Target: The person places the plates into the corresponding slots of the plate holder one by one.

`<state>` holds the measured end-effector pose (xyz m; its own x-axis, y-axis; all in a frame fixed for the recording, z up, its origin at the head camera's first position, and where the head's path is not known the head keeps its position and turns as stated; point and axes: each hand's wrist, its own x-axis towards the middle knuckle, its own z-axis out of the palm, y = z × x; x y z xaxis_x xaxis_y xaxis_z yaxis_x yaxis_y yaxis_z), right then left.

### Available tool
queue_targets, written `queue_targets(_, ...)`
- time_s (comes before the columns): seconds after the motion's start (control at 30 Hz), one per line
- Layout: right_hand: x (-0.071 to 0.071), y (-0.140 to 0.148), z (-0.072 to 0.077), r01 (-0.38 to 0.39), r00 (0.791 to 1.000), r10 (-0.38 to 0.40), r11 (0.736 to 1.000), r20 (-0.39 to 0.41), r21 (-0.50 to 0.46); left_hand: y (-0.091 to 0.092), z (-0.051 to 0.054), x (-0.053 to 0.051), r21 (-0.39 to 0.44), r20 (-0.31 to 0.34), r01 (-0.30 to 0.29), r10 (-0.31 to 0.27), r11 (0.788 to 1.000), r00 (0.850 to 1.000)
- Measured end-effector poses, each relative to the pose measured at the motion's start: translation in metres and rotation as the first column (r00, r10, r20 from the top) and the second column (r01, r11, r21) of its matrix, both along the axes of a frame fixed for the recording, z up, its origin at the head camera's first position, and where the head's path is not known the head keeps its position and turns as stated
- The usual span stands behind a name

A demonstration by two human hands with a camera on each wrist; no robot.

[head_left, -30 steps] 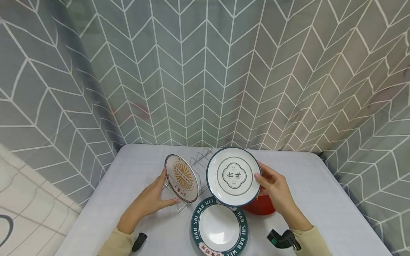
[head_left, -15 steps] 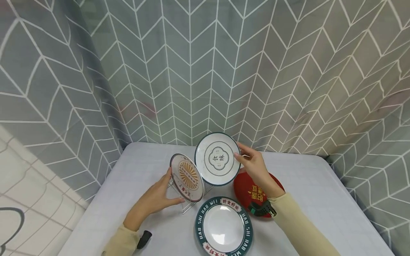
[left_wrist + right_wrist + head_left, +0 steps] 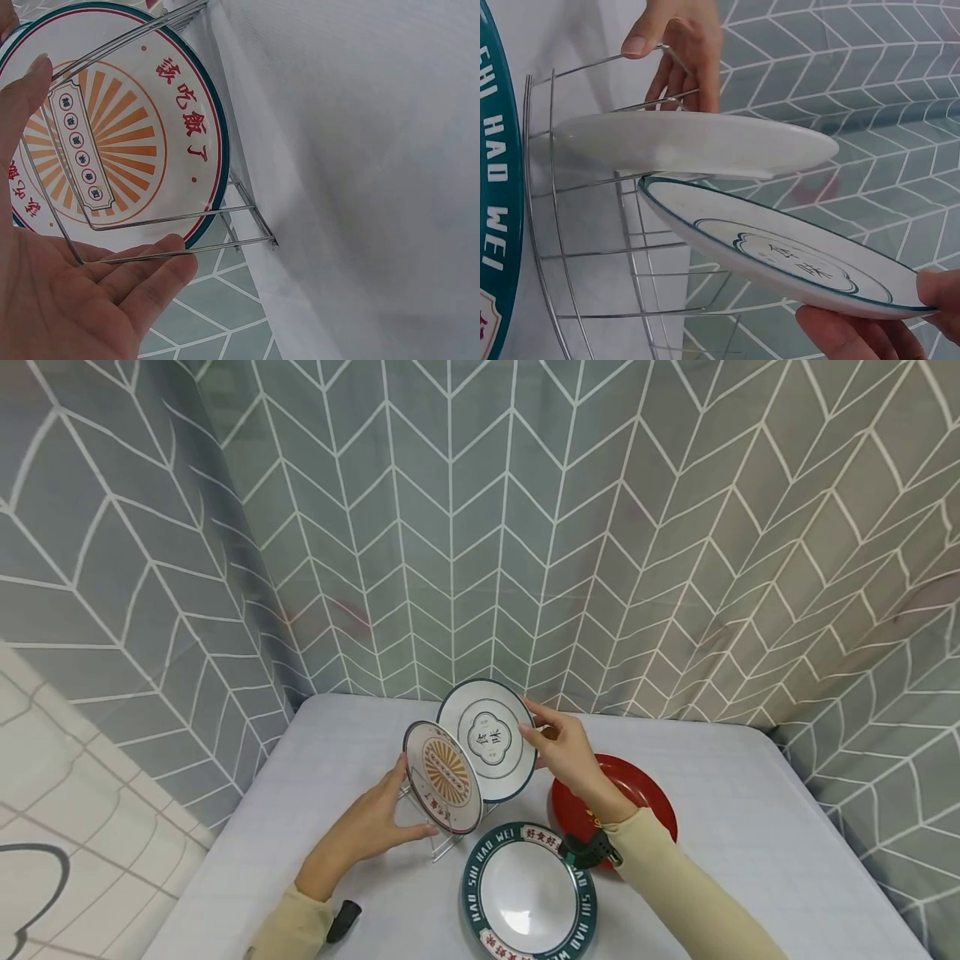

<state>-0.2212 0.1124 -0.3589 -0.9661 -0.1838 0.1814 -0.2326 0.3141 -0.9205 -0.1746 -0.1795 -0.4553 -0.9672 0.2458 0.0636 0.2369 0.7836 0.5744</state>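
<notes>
A white plate with a dark blue-green rim and a central emblem [image 3: 490,735] is pinched at its right edge by my right hand [image 3: 567,752], thumb on its face and fingers behind. In the right wrist view its far edge is close by the wire rack [image 3: 622,251], below another plate. That other plate, with an orange sunburst [image 3: 444,777], stands in the rack's left end. My left hand [image 3: 365,827] holds this end of the rack, its thumb [image 3: 34,82] and fingers [image 3: 154,281] spread along the wires beside the sunburst plate. Plates hide much of the rack in the head view.
A plate with a wide green lettered rim [image 3: 480,914] lies in front of the rack. Behind the right forearm lies a red plate [image 3: 645,793], partly covered. A white cloth [image 3: 750,827] covers the table, and a patterned curtain [image 3: 480,527] hangs behind.
My right hand has carried the blue-green-rimmed plate leftward to the rack, beside the sunburst plate, uncovering more of the red plate. My left hand stays at the rack's end.
</notes>
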Motion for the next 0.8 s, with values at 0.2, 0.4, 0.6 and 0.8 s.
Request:
queue_targets(0.2, -0.002, -0.005, -0.004, -0.007, 0.999, 0.007, 1.0, -0.032, 0.015, 0.001, 0.0, 0.0, -0.005, 0.009, -0.004, 0.004, 1.0, 1.0)
queue_targets(0.4, 0.0, -0.012, -0.004, -0.014, 0.998, 0.016, 0.999, -0.061, 0.035, 0.0, 0.001, 0.0, -0.009, 0.016, 0.0, 0.0, 1.0, 1.0)
queue_targets(0.6, 0.0, -0.011, 0.002, 0.003, 0.999, 0.0, 0.997, -0.041, 0.073, 0.001, 0.0, -0.001, -0.014, 0.011, 0.004, -0.004, 1.0, 1.0)
queue_targets(0.8, -0.009, -0.001, 0.009, 0.038, 0.999, -0.038, 0.999, -0.027, 0.032, -0.001, 0.0, 0.0, -0.009, 0.012, 0.005, -0.005, 1.0, 1.0)
